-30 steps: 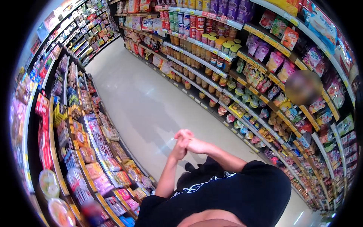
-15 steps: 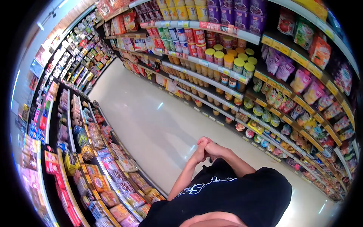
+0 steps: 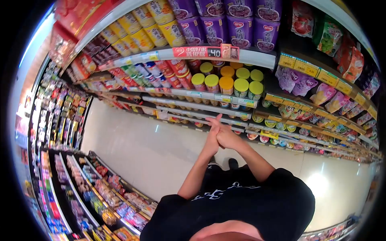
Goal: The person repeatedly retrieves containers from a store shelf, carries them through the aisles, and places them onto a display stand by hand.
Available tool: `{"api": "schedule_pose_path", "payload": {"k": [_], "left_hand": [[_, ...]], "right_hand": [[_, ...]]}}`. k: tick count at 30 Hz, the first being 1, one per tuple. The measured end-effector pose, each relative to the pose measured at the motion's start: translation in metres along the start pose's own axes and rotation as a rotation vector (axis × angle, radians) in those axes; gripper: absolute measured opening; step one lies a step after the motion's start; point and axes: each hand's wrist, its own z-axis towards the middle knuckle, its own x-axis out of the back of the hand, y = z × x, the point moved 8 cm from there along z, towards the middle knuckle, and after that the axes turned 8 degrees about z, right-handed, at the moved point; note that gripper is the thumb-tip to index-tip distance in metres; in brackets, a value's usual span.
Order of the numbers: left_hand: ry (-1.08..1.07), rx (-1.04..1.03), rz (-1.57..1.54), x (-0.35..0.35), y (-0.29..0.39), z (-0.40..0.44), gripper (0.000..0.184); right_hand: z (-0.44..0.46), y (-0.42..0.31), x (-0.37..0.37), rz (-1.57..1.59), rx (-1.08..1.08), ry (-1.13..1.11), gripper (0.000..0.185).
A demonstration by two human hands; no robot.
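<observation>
Bare hands crossed before a close wall of jars and tubs.
Nearest is a soft black cloth T-shirt with white lettering (image 3: 245, 209); beyond it, the bare left hand (image 3: 213, 133) and bare right hand (image 3: 228, 138) overlap and touch, some fingers straight and sticking out, holding only each other; how far each is open I can't tell. Under them, black shoes (image 3: 233, 164) on glossy pale floor (image 3: 132, 148). Folded together half a second ago, the fingers now splay more, and the right-hand shelving looms larger. There, round jars with smooth yellow-green and orange lids (image 3: 241, 87) stand in rows, below shiny purple tubs (image 3: 239, 32). Packed shelves (image 3: 60, 108) run far left.
</observation>
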Motion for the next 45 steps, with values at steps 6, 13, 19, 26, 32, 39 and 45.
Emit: {"api": "schedule_pose_path", "payload": {"k": [6,13,19,26,32,39,45], "left_hand": [[-0.045,-0.38,0.281,0.021,0.067,0.091,0.07],[-0.025,-0.441,0.44,0.055,0.121,0.215,0.044],[-0.269,-0.401,0.784,0.07,0.067,0.284,0.043],[-0.339,-0.46,1.085,0.074,0.05,0.318,0.051],[-0.275,-0.322,1.019,0.083,0.082,0.288,0.052],[-0.017,-0.414,1.093,0.076,0.102,0.272,0.046],[0.111,-0.435,0.987,0.086,0.088,0.279,0.051]], "right_hand": [[0.07,-0.045,0.059,-0.19,0.29,0.414,0.063],[0.161,-0.082,0.118,-0.06,0.272,0.72,0.026],[0.199,-0.022,0.148,-0.428,0.473,0.876,0.02],[0.207,-0.015,0.152,-0.609,0.462,0.89,0.02],[0.21,-0.026,0.15,-0.704,0.481,0.803,0.021],[0.219,-0.039,0.158,-0.678,0.421,0.708,0.018],[0.215,-0.042,0.161,-0.701,0.265,0.656,0.033]]}}
